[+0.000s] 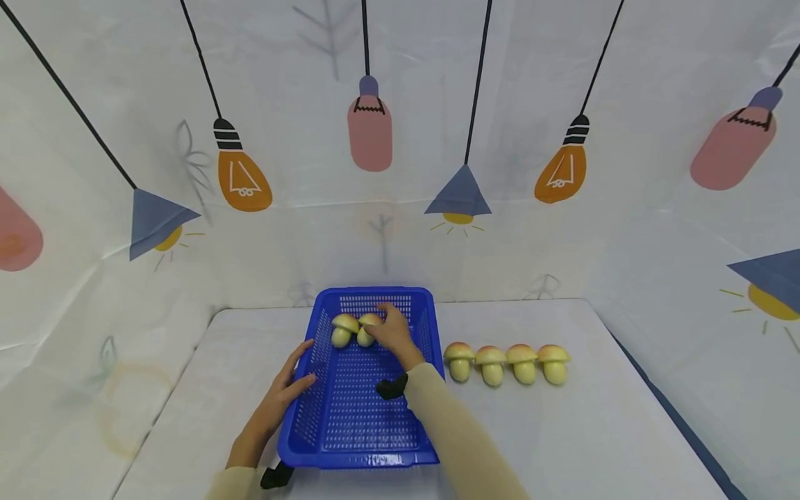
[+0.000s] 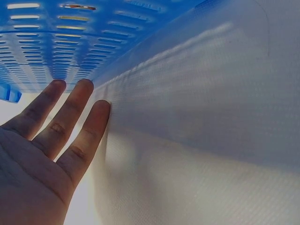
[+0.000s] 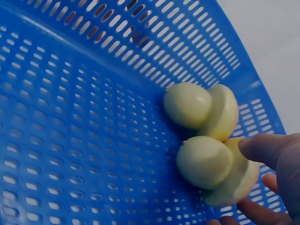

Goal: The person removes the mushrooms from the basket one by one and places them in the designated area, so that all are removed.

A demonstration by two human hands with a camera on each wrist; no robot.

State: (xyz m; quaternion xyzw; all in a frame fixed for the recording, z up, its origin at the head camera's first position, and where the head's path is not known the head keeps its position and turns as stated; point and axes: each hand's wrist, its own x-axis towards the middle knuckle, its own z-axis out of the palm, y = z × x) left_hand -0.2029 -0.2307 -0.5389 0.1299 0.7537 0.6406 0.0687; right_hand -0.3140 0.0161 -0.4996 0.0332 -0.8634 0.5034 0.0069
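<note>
A blue plastic basket (image 1: 365, 410) with slotted walls stands on the white table. Inside, at its far end, two toy mushrooms with pale stems and yellow-red caps lie side by side. My right hand (image 1: 395, 332) reaches in and pinches the cap of the right-hand mushroom (image 3: 206, 161) between thumb and fingers. The other mushroom (image 3: 190, 105) lies right against it, close to the basket wall. My left hand (image 1: 278, 399) is at the basket's left side, thumb and fingers at the rim; its fingers (image 2: 63, 122) look fairly straight below the slotted wall.
Several more toy mushrooms (image 1: 492, 364) stand in a row on the table (image 1: 562, 437) to the right of the basket. A white cloth backdrop (image 1: 300, 236) printed with lamps rises behind and along both sides.
</note>
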